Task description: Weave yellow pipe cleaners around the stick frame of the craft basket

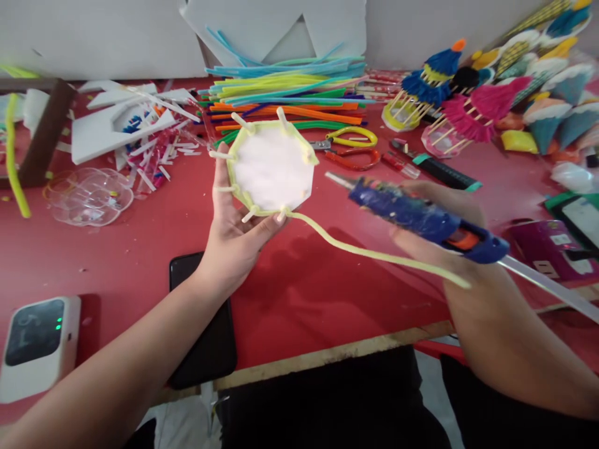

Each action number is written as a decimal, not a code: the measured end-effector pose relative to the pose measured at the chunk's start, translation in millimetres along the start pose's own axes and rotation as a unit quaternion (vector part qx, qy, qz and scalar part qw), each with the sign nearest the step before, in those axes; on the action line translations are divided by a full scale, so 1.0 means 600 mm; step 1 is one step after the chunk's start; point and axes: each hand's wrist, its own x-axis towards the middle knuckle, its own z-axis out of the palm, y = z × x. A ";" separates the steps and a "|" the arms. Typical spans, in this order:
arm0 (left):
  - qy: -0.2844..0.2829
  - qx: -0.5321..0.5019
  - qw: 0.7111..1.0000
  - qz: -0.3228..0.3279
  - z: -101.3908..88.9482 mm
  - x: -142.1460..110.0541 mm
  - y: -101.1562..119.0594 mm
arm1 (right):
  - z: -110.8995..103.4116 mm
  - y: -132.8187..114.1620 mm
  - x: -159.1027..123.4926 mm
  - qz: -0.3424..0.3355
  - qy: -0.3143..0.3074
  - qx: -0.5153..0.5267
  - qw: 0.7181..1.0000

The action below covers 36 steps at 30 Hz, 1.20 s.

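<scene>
My left hand (pixel 233 219) holds up a white octagonal foam piece (pixel 272 167) edged with a pale yellow foam strip (pixel 374 252), whose loose end trails to the right. Short sticks poke out from the piece's rim. My right hand (pixel 440 215) grips a blue hot glue gun (pixel 421 215), its nozzle pointing left toward the octagon and a clear glue stick jutting from its back end. Nozzle and piece are a short gap apart.
On the red table (pixel 304 293) lie a pile of coloured foam strips (pixel 290 93), yellow and red scissors (pixel 350 146), a utility knife (pixel 442 171), finished tasselled crafts (pixel 468 100), clear plastic trays (pixel 87 196), white foam offcuts (pixel 116 121), a black phone (pixel 206 324) and a white device (pixel 37 343).
</scene>
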 end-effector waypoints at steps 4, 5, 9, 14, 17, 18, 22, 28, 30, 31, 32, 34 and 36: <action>0.010 0.032 0.999 0.031 -0.003 0.004 -0.007 | 0.025 -0.029 0.011 -0.137 -0.025 0.017 0.990; 0.013 0.035 0.999 0.036 -0.004 0.005 -0.008 | 0.032 -0.032 0.010 -0.156 -0.009 0.011 0.988; 0.018 0.036 0.998 0.044 -0.006 0.011 -0.012 | 0.053 -0.039 -0.002 -0.165 0.024 -0.005 0.986; 0.014 0.037 0.999 0.037 -0.008 0.013 -0.015 | 0.067 -0.039 -0.002 -0.169 0.019 -0.038 0.985; 0.002 0.025 0.999 0.040 -0.009 0.012 -0.016 | 0.071 -0.035 -0.002 -0.151 0.014 -0.065 0.986; -0.001 0.022 0.999 0.041 -0.009 0.012 -0.016 | 0.072 -0.034 -0.004 -0.143 0.020 -0.072 0.987; -0.008 0.024 0.999 0.042 -0.014 0.014 -0.020 | 0.076 -0.032 -0.012 -0.111 0.026 -0.091 0.989; 0.009 0.022 0.999 0.026 -0.014 0.011 -0.022 | 0.076 -0.035 -0.014 -0.094 0.016 -0.101 0.990; 0.014 0.019 0.999 0.022 -0.010 0.009 -0.018 | 0.075 -0.036 -0.013 -0.098 0.013 -0.106 0.989; 0.015 0.017 1.000 0.020 -0.008 0.008 -0.017 | 0.074 -0.037 -0.013 -0.098 0.010 -0.107 0.989; 0.017 0.015 1.000 0.018 -0.006 0.007 -0.015 | 0.074 -0.037 -0.013 -0.095 0.008 -0.108 0.990; 0.024 0.010 1.000 0.014 -0.004 0.006 -0.012 | 0.073 -0.037 -0.014 -0.090 0.003 -0.109 0.990; 0.032 0.014 0.999 0.008 -0.002 0.005 -0.010 | 0.072 -0.037 -0.014 -0.090 0.007 -0.113 0.989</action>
